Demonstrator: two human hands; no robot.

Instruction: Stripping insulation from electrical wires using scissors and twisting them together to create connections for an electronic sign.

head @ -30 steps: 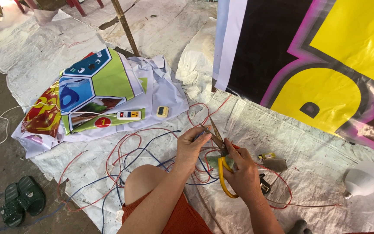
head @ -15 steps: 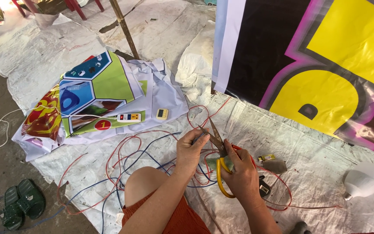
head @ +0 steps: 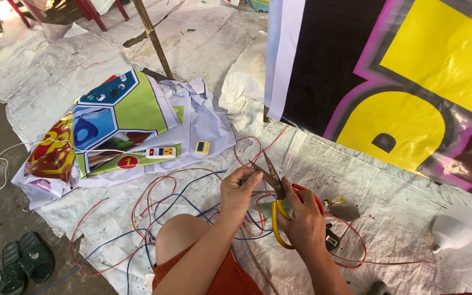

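A person seated on the ground works a pair of scissors (head: 271, 180) over a tangle of red and blue wires (head: 159, 202) spread across a white woven tarpaulin (head: 400, 218). The right hand (head: 301, 221) is closed around the scissors' yellow and red handles, with the blades parted and pointing up and away from the body. The left hand (head: 239, 191) is pinched narrow just beside the blades; it appears to grip a strand of the wire between thumb and fingers, though the strand itself is too thin to make out clearly there. Both hands hover above the wire tangle, just past the person's bare knee (head: 178, 240).

To the left, a crumpled printed banner (head: 116, 114) in blue, green and red lies on the tarpaulin, with a small white power strip (head: 160, 152) and a small white square device (head: 202, 147) resting on its edge. A large black, yellow and pink banner (head: 411, 71) fills the upper right. A white light bulb (head: 454, 229) lies well apart at the right edge, and a small grey object (head: 348, 211) sits near the right hand. A pair of green sandals (head: 20, 262) rests on the bare floor at lower left, and a wooden pole (head: 154, 35) slants across the top.
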